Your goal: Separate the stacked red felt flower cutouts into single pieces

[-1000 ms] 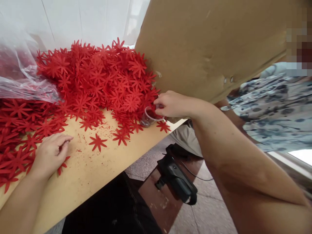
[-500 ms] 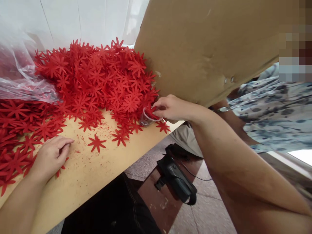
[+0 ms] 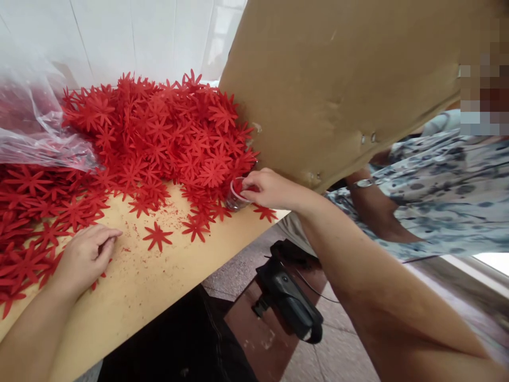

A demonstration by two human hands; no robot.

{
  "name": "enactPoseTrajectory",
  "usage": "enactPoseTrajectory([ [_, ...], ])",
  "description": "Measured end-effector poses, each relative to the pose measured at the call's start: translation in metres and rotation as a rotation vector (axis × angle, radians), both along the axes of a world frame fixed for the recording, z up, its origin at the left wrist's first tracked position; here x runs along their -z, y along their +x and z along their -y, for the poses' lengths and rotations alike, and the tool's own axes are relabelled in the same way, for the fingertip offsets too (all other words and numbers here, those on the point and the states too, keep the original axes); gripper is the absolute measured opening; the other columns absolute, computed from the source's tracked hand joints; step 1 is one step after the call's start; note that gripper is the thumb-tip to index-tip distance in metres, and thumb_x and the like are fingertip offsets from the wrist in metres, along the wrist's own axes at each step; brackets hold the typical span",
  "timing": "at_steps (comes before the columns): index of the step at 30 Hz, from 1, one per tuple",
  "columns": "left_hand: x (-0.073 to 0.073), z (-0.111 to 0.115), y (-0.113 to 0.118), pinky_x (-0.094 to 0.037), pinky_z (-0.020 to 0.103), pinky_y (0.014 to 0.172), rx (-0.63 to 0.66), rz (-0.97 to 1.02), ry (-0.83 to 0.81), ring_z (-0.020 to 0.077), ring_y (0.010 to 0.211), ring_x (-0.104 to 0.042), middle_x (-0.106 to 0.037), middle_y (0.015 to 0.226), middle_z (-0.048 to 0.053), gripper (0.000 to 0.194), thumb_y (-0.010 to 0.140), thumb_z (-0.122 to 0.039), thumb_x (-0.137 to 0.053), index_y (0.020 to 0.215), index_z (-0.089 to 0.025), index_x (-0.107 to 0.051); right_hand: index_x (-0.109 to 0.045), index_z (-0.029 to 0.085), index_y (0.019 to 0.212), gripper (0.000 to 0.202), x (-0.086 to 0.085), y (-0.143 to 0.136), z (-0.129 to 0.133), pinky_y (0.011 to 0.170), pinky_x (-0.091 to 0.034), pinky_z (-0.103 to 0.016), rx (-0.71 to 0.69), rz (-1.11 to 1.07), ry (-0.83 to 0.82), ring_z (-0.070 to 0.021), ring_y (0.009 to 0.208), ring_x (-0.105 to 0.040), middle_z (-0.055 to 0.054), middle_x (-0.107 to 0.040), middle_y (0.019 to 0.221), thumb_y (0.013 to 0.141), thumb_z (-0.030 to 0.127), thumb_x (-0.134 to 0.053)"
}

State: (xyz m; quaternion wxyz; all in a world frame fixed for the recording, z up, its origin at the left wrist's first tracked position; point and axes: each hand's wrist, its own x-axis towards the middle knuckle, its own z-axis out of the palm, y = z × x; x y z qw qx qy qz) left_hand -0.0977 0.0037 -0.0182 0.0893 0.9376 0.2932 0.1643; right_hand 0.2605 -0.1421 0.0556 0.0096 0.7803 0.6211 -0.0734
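Red piles up all over our pale tan, flat-topped bench (image 3: pixel 139 294): a big heap of flat red star-shaped flower cutouts (image 3: pixel 159 138) rises along the far edge, before the white panelled wall (image 3: pixel 151 40), and spreads out toward the left end. Over on the right, close to the near edge's right-hand corner, we have our clear, round-rimmed plastic cup (image 3: pixel 237 201), tilted beside the foot of the heap, some red showing at its mouth. Our right hand (image 3: pixel 263 188) is right there, fingers bent together at the cup's rim; whether they pinch a cutout, we cannot tell. Across to the left, our left hand (image 3: pixel 87 249) rests loosely curled at the fringe of the cutouts, thumb near the forefinger, and we cannot tell what, if anything, lies under it. Between our hands, one lone red eight-or-so-petalled cutout (image 3: pixel 158 236) lies flat among scattered red crumbs (image 3: pixel 173 212). Crumpled translucent plastic sheeting (image 3: pixel 47 140) drapes over the heap's left side. At the bench's right end stands a broad brown cardboard panel (image 3: pixel 330 79), and beyond it we spot a co-worker in a blue-and-white patterned garment (image 3: pixel 437 204).
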Motion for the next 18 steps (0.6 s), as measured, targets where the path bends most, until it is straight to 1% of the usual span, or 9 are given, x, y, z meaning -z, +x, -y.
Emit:
enactPoseTrajectory([
  [4,0.000,0.000,0.000,-0.048,0.032,0.079,0.004,-0.021,0.000,0.0190,0.086,-0.062,-0.068,0.091,0.005,0.029,0.083,-0.029,-0.039,0.093,-0.022,-0.065,-0.051,0.019,0.059,0.016,-0.003,0.000,0.002,0.062,-0.037,-0.025,0.058,-0.089,-0.004,-0.0117,0.059,-0.048,-0.001,-0.055,0.061,0.073,0.020,-0.045],
  [7,0.000,0.000,0.001,-0.048,0.032,0.079,0.005,-0.016,0.003,0.0189,0.085,-0.063,-0.069,0.089,0.005,0.029,0.083,-0.029,-0.039,0.092,-0.022,-0.065,-0.050,0.019,0.064,0.013,-0.006,0.000,0.006,0.055,-0.036,-0.024,0.185,-0.201,0.013,-0.0109,0.055,-0.047,0.000,-0.055,0.061,0.074,0.023,-0.045],
  [9,0.000,0.000,0.001,-0.048,0.032,0.078,0.009,-0.013,0.000,0.0188,0.084,-0.063,-0.069,0.089,0.004,0.028,0.083,-0.029,-0.039,0.091,-0.022,-0.065,-0.050,0.019,0.068,0.012,-0.008,0.001,0.009,0.052,-0.035,-0.024,0.283,-0.241,0.064,-0.0111,0.053,-0.047,0.000,-0.054,0.059,0.076,0.026,-0.044],
  [11,0.000,-0.001,0.001,-0.048,0.032,0.078,0.013,-0.011,-0.007,0.0188,0.084,-0.063,-0.068,0.088,0.004,0.028,0.083,-0.029,-0.039,0.092,-0.022,-0.065,-0.051,0.020,0.072,0.012,-0.009,0.005,0.011,0.052,-0.036,-0.025,0.333,-0.256,0.149,-0.0126,0.055,-0.049,-0.001,-0.056,0.061,0.076,0.028,-0.044],
  [14,0.001,-0.001,-0.001,-0.047,0.036,0.081,0.001,0.013,-0.014,0.0202,0.087,-0.061,-0.068,0.090,0.005,0.027,0.083,-0.029,-0.040,0.093,-0.022,-0.065,-0.051,0.020,0.073,0.011,-0.014,0.012,0.014,0.056,-0.039,-0.026,0.331,-0.288,0.284,-0.0150,0.062,-0.052,-0.003,-0.060,0.069,0.075,0.027,-0.044],
  [16,0.000,0.002,-0.001,-0.045,0.039,0.085,-0.043,0.090,-0.045,0.0217,0.091,-0.060,-0.067,0.094,0.006,0.027,0.082,-0.029,-0.042,0.094,-0.021,-0.064,-0.051,0.019,0.073,0.010,-0.019,0.011,0.015,0.059,-0.041,-0.028,0.322,-0.334,0.377,-0.0157,0.065,-0.053,-0.004,-0.060,0.072,0.075,0.026,-0.045],
  [17,-0.002,0.005,0.000,-0.044,0.040,0.087,-0.088,0.162,-0.099,0.0221,0.094,-0.059,-0.066,0.097,0.007,0.027,0.082,-0.030,-0.043,0.096,-0.021,-0.064,-0.051,0.019,0.074,0.009,-0.022,0.007,0.015,0.060,-0.041,-0.028,0.313,-0.379,0.426,-0.0159,0.066,-0.054,-0.004,-0.060,0.073,0.076,0.026,-0.045],
  [18,-0.004,0.009,0.003,-0.044,0.040,0.089,-0.147,0.261,-0.193,0.0221,0.097,-0.059,-0.065,0.100,0.008,0.027,0.081,-0.032,-0.045,0.098,-0.020,-0.063,-0.051,0.019,0.076,0.009,-0.024,0.000,0.013,0.061,-0.042,-0.028,0.299,-0.437,0.471,-0.0159,0.067,-0.054,-0.004,-0.060,0.074,0.076,0.026,-0.045],
])
